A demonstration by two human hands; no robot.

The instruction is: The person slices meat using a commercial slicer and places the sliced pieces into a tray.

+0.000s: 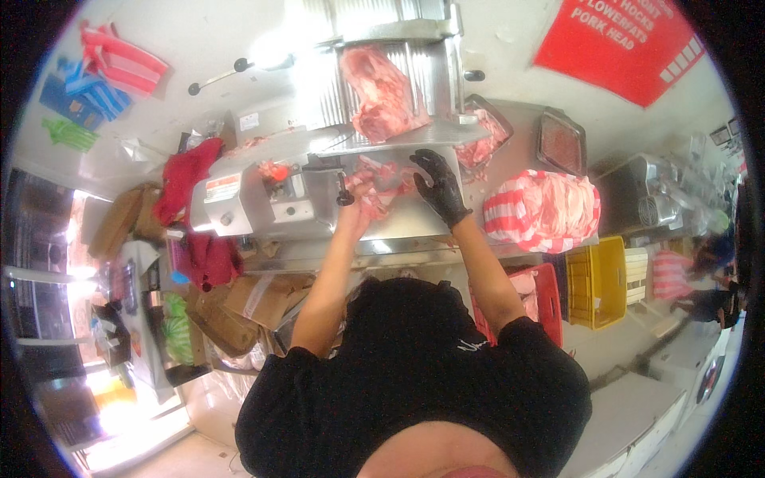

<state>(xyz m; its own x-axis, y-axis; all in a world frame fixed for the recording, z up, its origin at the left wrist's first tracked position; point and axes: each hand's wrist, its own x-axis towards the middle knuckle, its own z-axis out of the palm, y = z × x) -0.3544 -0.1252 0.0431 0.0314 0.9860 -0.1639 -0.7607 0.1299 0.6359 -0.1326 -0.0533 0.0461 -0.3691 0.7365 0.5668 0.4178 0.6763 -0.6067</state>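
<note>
A metal meat slicer point(439, 134) stands before me, with a large piece of raw meat point(382, 98) lying on its ribbed carriage. Below the blade plate, slices of raw meat point(376, 173) lie on the metal surface. My bare left hand point(357, 209) is at these slices, beside a black knob; its fingers are partly hidden by meat, so its grip is unclear. My right hand point(438, 185), in a black glove, is held with fingers apart at the right edge of the slices, and nothing shows in it.
Right of the slicer are a tray of meat pieces point(487, 140), another tray point(560, 143) and a red-and-white striped bag point(499, 209) with pale meat. A yellow crate point(615, 281) and a red crate point(550, 299) stand below the counter. Cardboard boxes point(263, 299) lie lower left; a red cloth point(185, 173) hangs left.
</note>
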